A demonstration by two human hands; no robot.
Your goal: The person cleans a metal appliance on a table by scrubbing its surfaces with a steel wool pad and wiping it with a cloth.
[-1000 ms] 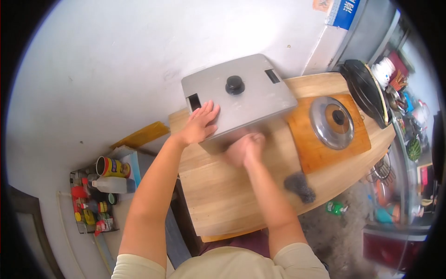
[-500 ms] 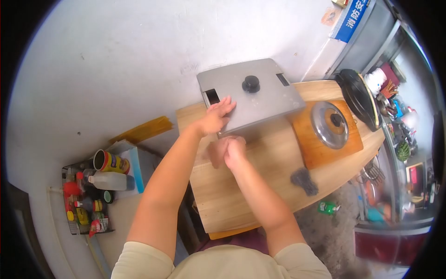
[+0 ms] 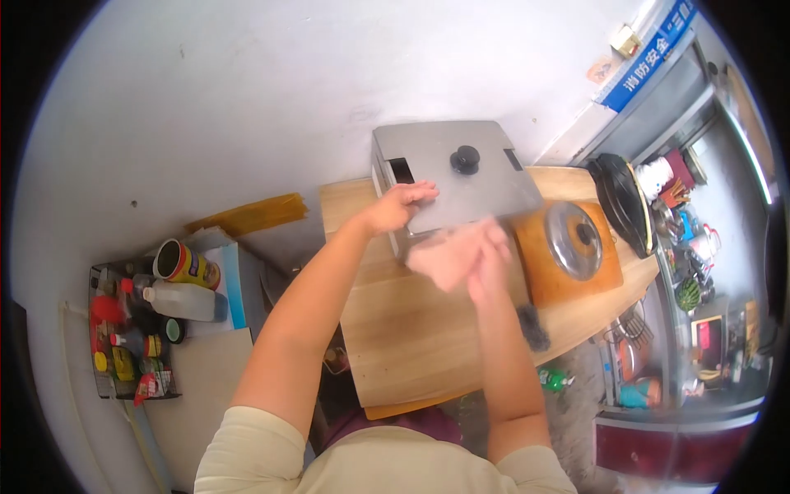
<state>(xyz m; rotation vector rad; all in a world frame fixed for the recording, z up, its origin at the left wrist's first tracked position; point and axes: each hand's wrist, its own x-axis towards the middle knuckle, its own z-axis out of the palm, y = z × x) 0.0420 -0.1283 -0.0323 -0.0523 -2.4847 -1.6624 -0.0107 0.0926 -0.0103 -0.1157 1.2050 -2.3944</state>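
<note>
A grey metal box (image 3: 477, 185) with a black knob on its flat lid stands at the back of the wooden table (image 3: 395, 354), by the wall. My left hand (image 3: 397, 206) lies on the lid's near left corner, fingers stretched out, beside a dark cutout. In front of the box, my right hand (image 3: 491, 262) grips a pale pink cloth (image 3: 444, 257). Both the cloth and the fingers are smeared by motion. The cloth is close to the box's front side; whether it touches is unclear.
Right of the box, a glass pot lid (image 3: 573, 241) rests on a wooden board (image 3: 535, 255). A black pan-like object (image 3: 619, 202) stands beyond it. A dark grey scouring pad (image 3: 533, 328) lies near the table's edge. At left is a wire basket (image 3: 136, 393) of bottles.
My right hand has moved right with the cloth, along the box's front. My left hand stays on the lid corner. The view has shifted slightly.
</note>
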